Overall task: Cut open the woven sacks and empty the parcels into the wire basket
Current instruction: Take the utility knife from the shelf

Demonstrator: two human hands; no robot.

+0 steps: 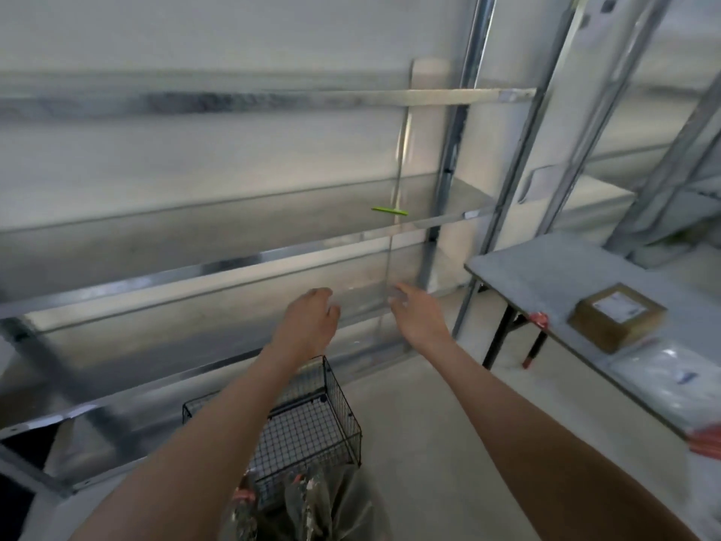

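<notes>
While blurred, two empty hands, left (310,322) and right (419,314), fingers loosely spread, above one wire basket (312,427).

A green pen-like item (389,210) lies on the metal shelving (218,263); a grey table (546,267) stands right

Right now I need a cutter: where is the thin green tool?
In the head view, the thin green tool lies on the metal shelf, right of centre, above the right hand.
</notes>
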